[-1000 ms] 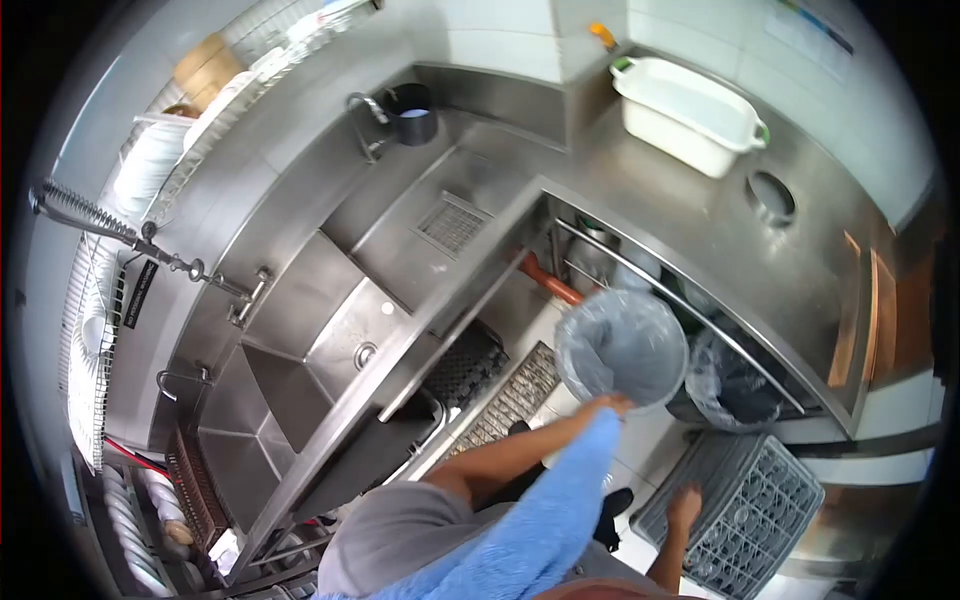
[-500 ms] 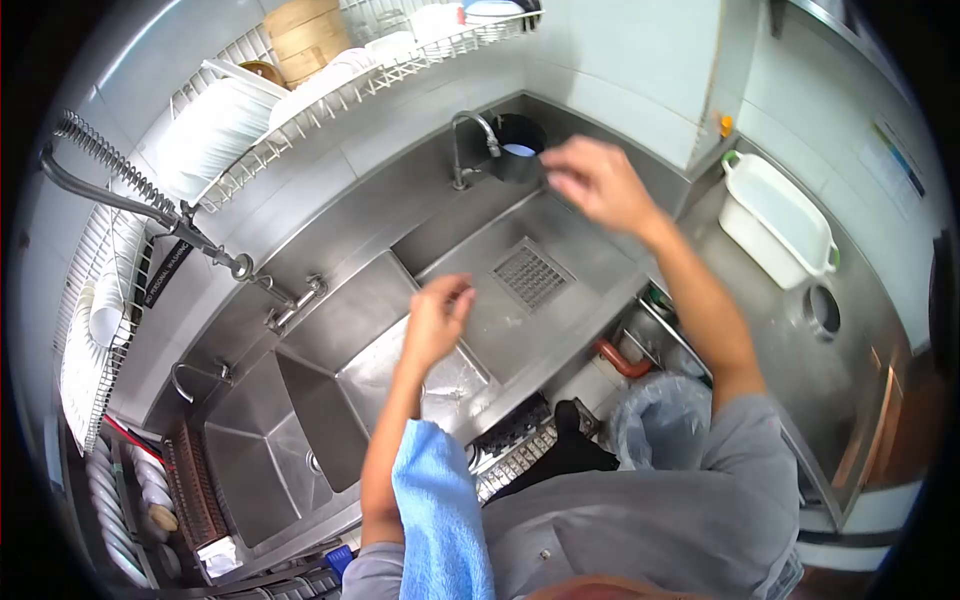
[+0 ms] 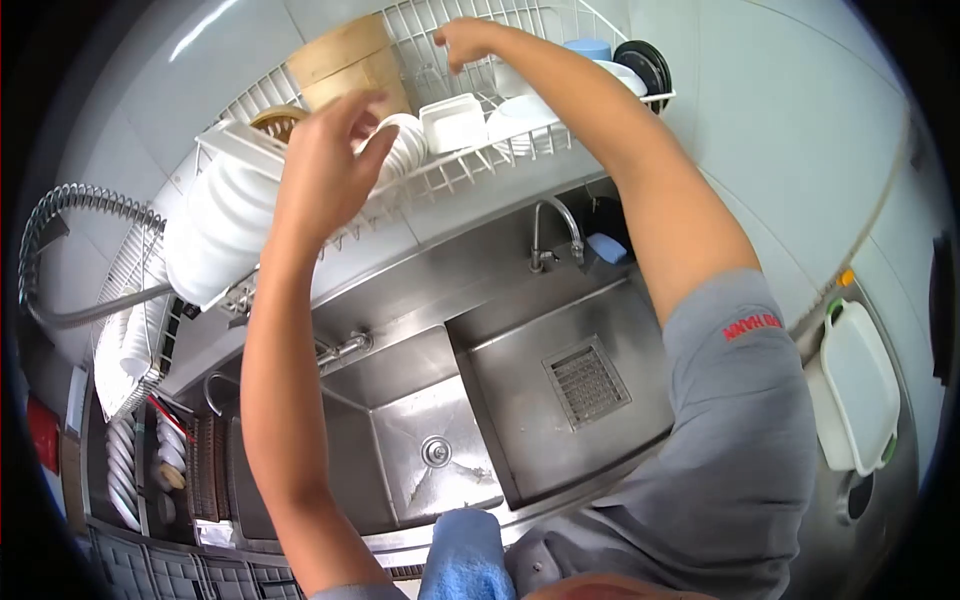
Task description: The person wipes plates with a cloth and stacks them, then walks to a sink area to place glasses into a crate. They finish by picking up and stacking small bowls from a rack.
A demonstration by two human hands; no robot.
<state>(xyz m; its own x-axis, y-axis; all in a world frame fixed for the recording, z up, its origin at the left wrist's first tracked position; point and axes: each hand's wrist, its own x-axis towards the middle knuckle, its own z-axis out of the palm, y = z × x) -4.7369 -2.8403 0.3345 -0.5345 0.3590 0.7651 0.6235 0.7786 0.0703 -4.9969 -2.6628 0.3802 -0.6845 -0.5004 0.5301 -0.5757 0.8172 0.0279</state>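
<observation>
Both hands are raised to the white wire rack (image 3: 440, 178) on the wall. My left hand (image 3: 335, 165) has its thumb and fingers apart, in front of the bamboo steamers (image 3: 350, 65) and beside a row of small white dishes (image 3: 404, 148). Whether its fingertips touch a dish is unclear, but nothing is held. Farther right, my right hand (image 3: 466, 42) is over the back of the rack with its fingers bent down, above a clear glass item and a white bowl (image 3: 512, 80). What its fingertips touch, if anything, is too small to tell.
Below the rack are a steel sink basin (image 3: 435, 405), a drain grate (image 3: 587, 382) and a tap (image 3: 556, 225). Large white plates (image 3: 215, 235) stand at the rack's left end. A coiled spray hose (image 3: 50, 225) hangs far left. At the right sits a white tub (image 3: 855, 385).
Both hands have moved up from over the sink to the wall rack. The view has shifted, so more of the rack and the middle basin's drain show.
</observation>
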